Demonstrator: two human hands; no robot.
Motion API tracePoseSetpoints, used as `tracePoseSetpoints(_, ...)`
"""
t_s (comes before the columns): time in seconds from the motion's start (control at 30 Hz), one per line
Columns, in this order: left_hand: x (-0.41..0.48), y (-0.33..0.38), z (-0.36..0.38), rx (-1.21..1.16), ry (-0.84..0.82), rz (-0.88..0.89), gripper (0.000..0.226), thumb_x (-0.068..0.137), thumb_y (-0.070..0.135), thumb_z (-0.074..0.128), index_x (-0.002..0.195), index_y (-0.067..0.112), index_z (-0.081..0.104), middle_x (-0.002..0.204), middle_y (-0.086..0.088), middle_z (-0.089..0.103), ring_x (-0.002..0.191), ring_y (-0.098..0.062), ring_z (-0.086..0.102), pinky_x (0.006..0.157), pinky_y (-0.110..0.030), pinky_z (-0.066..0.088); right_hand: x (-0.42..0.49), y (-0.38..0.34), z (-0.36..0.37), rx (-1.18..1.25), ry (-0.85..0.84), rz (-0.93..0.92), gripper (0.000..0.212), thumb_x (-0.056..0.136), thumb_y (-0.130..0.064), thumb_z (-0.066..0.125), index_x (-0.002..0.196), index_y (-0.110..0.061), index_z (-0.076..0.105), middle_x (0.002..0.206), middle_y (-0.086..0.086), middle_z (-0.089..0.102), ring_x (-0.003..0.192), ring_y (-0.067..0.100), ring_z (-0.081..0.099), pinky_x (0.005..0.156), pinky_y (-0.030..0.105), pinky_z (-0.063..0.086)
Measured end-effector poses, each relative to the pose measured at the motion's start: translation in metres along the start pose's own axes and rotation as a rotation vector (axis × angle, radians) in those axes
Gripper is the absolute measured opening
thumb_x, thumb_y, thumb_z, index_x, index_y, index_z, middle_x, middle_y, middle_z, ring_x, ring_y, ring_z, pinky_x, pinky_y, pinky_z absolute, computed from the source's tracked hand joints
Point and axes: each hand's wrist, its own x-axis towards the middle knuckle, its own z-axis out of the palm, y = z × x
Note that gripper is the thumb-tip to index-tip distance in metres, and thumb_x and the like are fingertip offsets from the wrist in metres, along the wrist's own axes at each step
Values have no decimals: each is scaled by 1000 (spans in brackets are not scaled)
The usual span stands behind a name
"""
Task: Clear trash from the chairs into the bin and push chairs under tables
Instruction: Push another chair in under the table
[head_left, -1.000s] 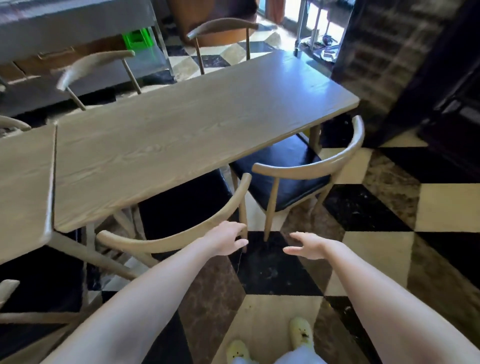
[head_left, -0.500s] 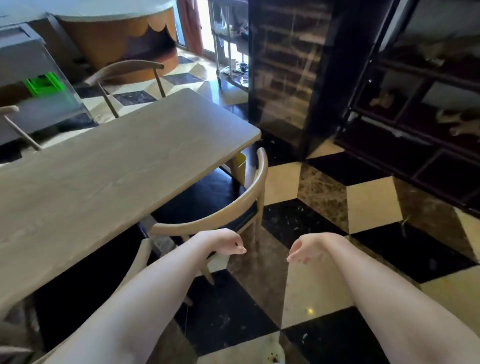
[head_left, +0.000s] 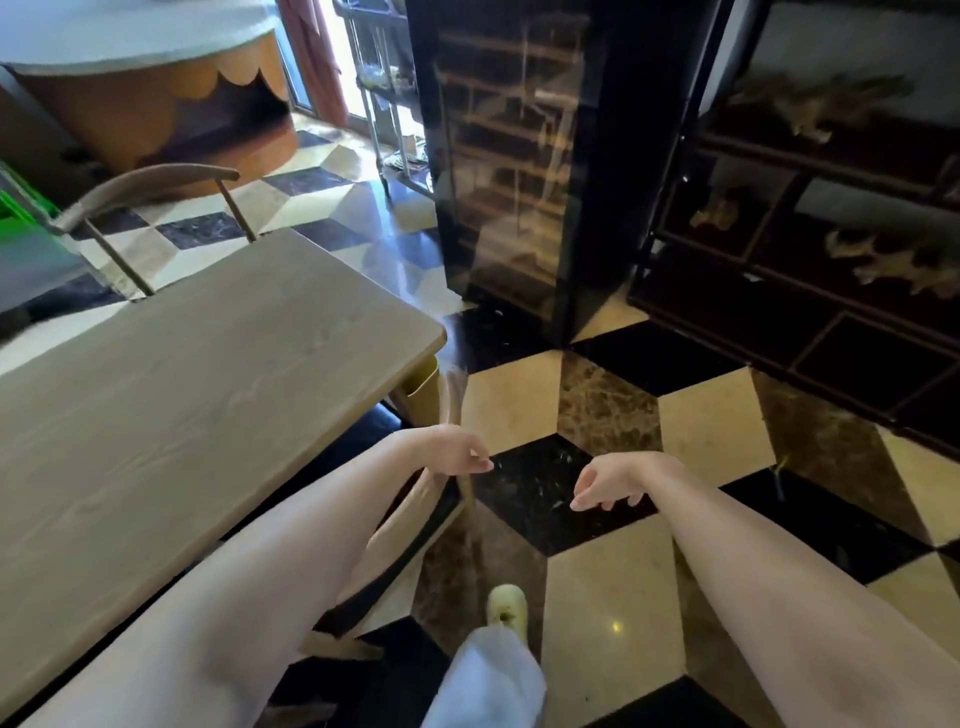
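A wooden table (head_left: 208, 395) fills the left of the head view. A wooden chair with a curved backrest (head_left: 410, 525) and a black seat stands part-way under its near right corner. My left hand (head_left: 452, 452) hangs over the top of that backrest with the fingers loosely bent. Whether it touches the rail I cannot tell. My right hand (head_left: 608, 480) hovers over the floor to the right of the chair, fingers apart and holding nothing. A second chair (head_left: 150, 182) stands at the table's far side. No trash shows on either chair.
A yellow container (head_left: 423, 387) stands under the table's corner. A black glass cabinet (head_left: 509, 156) and dark shelving (head_left: 805, 234) line the right. A round counter (head_left: 145, 78) and a metal cart (head_left: 384, 104) stand at the back. Checkered floor (head_left: 608, 613) lies ahead, beside my yellow shoe (head_left: 506, 605).
I have moved right along the table. My left hand left the first chair's backrest and now hangs over the end chair's backrest. My right hand stayed empty.
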Motion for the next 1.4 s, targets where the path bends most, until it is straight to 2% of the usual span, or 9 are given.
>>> tracePoseSetpoints(0.23, 99, -7, -71, -89, 10, 24, 39, 100, 29, 44, 134, 14, 53, 137, -4, 54, 124, -21, 51, 104, -30, 39, 64, 8, -95, -67, -12, 38, 49, 91, -39, 57, 134, -17, 51, 134, 4, 56, 118, 20, 55, 99, 36, 43)
tracePoseSetpoints(0.37, 152, -20, -109, -190, 14, -40, 40, 98, 35, 46, 133, 19, 53, 135, -2, 55, 120, -22, 55, 100, -34, 48, 102, 8, -150, -120, -28, 34, 49, 91, -40, 56, 134, -17, 52, 132, 4, 57, 118, 20, 55, 94, 33, 45)
tracePoseSetpoints(0.57, 213, -46, -159, -309, -9, -147, 41, 98, 27, 46, 137, 16, 51, 133, -6, 55, 120, -25, 56, 90, -34, 52, 155, 7, -232, -170, -100, -5, 52, 92, -43, 53, 134, -14, 52, 133, 6, 57, 121, 22, 54, 97, 32, 44)
tracePoseSetpoints(0.7, 264, -67, -176, -373, -24, -211, 40, 98, 27, 45, 136, 16, 51, 132, -6, 56, 118, -26, 57, 92, -37, 54, 209, 5, -285, -247, -175, 16, 51, 92, -42, 53, 137, -16, 50, 137, 4, 54, 125, 22, 52, 98, 32, 42)
tracePoseSetpoints(0.87, 320, -93, -198, -467, 16, -327, 38, 96, 28, 49, 133, 20, 55, 128, -2, 60, 112, -22, 61, 86, -34, 57, 293, -5, -352, -367, -180, -3, 57, 85, -49, 56, 136, -24, 48, 137, 3, 51, 124, 24, 49, 107, 42, 38)
tracePoseSetpoints(1.0, 338, -109, -226, -486, 52, -416, 38, 95, 36, 50, 130, 22, 57, 130, 1, 59, 117, -20, 58, 94, -35, 53, 324, -32, -409, -480, -212, -122, 46, 94, -38, 49, 137, -21, 48, 136, 4, 50, 124, 24, 48, 106, 36, 37)
tracePoseSetpoints(1.1, 340, -125, -246, -555, 68, -485, 41, 94, 42, 50, 130, 24, 56, 130, 4, 59, 117, -19, 58, 97, -37, 51, 351, -60, -446, -564, -242, -210, 44, 94, -37, 51, 135, -21, 50, 136, 2, 50, 124, 22, 50, 105, 36, 41)
tracePoseSetpoints(1.23, 344, -158, -277, -633, 102, -577, 40, 95, 35, 51, 130, 17, 58, 131, -4, 60, 120, -22, 56, 102, -37, 46, 396, -111, -485, -689, -228, -329, 41, 92, -37, 54, 130, -21, 56, 131, 2, 57, 117, 21, 55, 98, 36, 46)
tracePoseSetpoints(1.4, 362, -221, -315, -710, 82, -615, 40, 96, 37, 48, 128, 15, 58, 129, -6, 61, 114, -24, 59, 97, -40, 52, 450, -181, -528, -788, -260, -436, 42, 93, -39, 52, 128, -18, 58, 130, 2, 57, 117, 22, 55, 98, 34, 43)
